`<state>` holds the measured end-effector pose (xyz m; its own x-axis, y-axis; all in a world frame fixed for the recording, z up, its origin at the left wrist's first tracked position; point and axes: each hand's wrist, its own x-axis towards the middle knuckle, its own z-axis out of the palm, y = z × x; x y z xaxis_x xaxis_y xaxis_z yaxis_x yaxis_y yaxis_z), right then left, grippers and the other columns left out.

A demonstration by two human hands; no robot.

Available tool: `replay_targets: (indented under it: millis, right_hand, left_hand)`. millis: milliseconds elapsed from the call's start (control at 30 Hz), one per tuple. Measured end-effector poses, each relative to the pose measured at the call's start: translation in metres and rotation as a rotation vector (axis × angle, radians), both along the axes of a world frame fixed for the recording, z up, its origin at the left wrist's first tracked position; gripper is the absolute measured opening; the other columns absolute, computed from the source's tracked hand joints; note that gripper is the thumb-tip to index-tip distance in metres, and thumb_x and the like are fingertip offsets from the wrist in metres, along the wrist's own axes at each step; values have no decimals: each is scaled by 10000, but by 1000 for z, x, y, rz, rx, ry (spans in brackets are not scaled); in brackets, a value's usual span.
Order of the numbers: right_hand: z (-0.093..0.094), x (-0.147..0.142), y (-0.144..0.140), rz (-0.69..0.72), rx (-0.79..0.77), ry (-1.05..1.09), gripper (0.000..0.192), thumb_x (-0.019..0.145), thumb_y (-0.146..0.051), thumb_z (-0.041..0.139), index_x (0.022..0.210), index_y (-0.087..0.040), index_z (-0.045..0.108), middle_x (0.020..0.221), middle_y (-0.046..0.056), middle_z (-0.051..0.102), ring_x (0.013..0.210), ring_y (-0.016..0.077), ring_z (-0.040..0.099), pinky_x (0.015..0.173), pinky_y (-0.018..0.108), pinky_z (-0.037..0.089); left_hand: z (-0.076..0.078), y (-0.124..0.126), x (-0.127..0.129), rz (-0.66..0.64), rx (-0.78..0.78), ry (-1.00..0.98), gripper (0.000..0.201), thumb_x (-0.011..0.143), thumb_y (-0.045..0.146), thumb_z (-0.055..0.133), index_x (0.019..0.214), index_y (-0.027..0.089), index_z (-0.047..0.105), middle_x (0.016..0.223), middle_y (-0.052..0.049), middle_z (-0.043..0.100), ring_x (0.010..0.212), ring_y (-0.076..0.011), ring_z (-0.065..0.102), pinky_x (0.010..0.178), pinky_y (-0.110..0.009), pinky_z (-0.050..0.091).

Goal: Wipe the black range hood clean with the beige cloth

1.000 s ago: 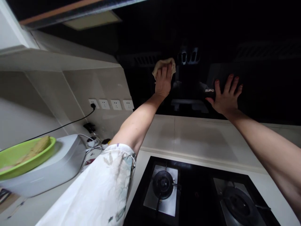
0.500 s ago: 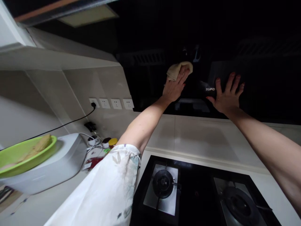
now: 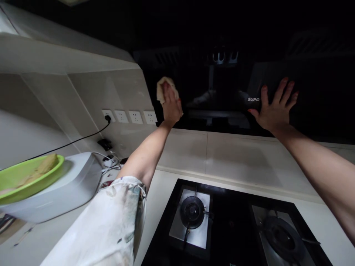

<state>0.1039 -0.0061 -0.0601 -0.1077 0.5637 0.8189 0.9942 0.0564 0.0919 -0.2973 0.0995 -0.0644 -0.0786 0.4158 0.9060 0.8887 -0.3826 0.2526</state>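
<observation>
I've got the cloth [image 3: 165, 88] bunched under my left hand [image 3: 171, 105], fingers curled over it and pressing it flat against the black hood [image 3: 222, 85], right at the panel's left edge where it meets the pale wall tile [image 3: 111, 92]. My right hand [image 3: 274, 109] is spread wide, palm on the glass beside the white logo [image 3: 253, 99], holding nothing (it looks like a brace more than a working hand). Judging progress: the cloth sits at the far left margin, so I'd say the left strip is being covered just now, while the centre stretch between my hands and everything under and beyond the right palm shows no sure sign either way; the glass is so dark and reflective that I can't tell wiped from unwiped. The upper part of the hood, near the shiny fittings [image 3: 223, 57], is too dim to judge at all. So I'd call it midway at best, with the right side and the top likely left. Further out, the row of sockets [image 3: 129, 116] sits just left of the cloth, one with a black cable [image 3: 69, 142] plugged in, running down toward the white appliance [image 3: 66, 184] that carries a green bowl [image 3: 24, 177]. Below my arms lies the hob [image 3: 233, 229], two burners, nothing standing on them, and the counter [image 3: 235, 159] behind it.
</observation>
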Motion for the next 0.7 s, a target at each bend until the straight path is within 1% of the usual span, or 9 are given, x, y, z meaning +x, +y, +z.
replay_targets:
  millis: [100,167,233,300,400,467,533,633,700]
  right_hand:
    - [1,-1,-1,4,-17,2,883,1072,-581,483,1752,-161,107,1718,352,-171,1609,582,-63,1160,850,70]
    - [0,-1,-2,9,-7,6,883,1073,-579,488,1754,-166,106,1719,347,-174,1611,579,-62,1164,846,70]
    - [0,-1,-1,7,5,8,877,1076,-573,492,1756,-171,111,1722,340,-175,1614,573,-58,1178,831,65]
    - [-1,-1,0,-5,4,5,878,1076,-567,504,1755,-158,124,1723,337,-176,1614,573,-54,1189,818,61]
    - [-1,0,1,-25,-8,-5,891,1077,-583,497,1751,-143,116,1722,346,-161,1608,579,-52,1188,816,58]
    - [-1,0,2,-23,-1,-5,888,1079,-609,461,1749,-145,107,1720,353,-146,1604,583,-52,1189,816,50]
    - [-1,0,2,-13,0,0,884,1078,-631,429,1746,-150,108,1713,362,-141,1600,593,-54,1189,819,40]
    - [-1,-1,1,-2,0,2,872,1078,-643,392,1746,-159,109,1707,370,-135,1599,600,-49,1196,813,37]
    - [-1,-2,0,-11,5,-2,869,1080,-637,385,1749,-161,100,1709,366,-131,1599,599,-41,1202,807,45]
  left_hand:
    - [-15,5,-21,59,18,-141,675,1142,385,330,1688,19,178,1811,-170,108,1677,-301,-17,1369,-587,78]
    - [-27,7,-24,83,10,-217,661,1151,350,304,1668,-33,147,1804,-215,73,1671,-304,-28,1361,-612,72]
    - [-43,7,-18,93,-26,-318,634,1161,312,276,1662,-42,118,1794,-234,86,1664,-329,-27,1337,-666,95]
    - [-59,5,-7,106,-73,-411,625,1162,302,275,1658,-49,130,1776,-254,133,1654,-394,-8,1306,-713,116]
    - [-78,0,14,122,-115,-455,620,1142,328,324,1628,-53,276,1735,-289,243,1640,-467,70,1290,-733,143]
    - [-84,-5,32,114,-126,-405,592,1119,328,359,1610,-2,386,1713,-278,325,1636,-455,165,1302,-703,187]
    - [-85,-12,55,104,-159,-294,578,1089,297,400,1616,61,434,1704,-248,376,1628,-423,249,1314,-650,240]
    - [-77,-22,96,98,-244,-52,608,1055,244,444,1636,64,425,1708,-249,374,1627,-398,279,1324,-577,268]
    - [-68,-28,122,53,-270,117,588,1063,246,443,1621,62,461,1679,-253,418,1607,-400,318,1315,-566,280]
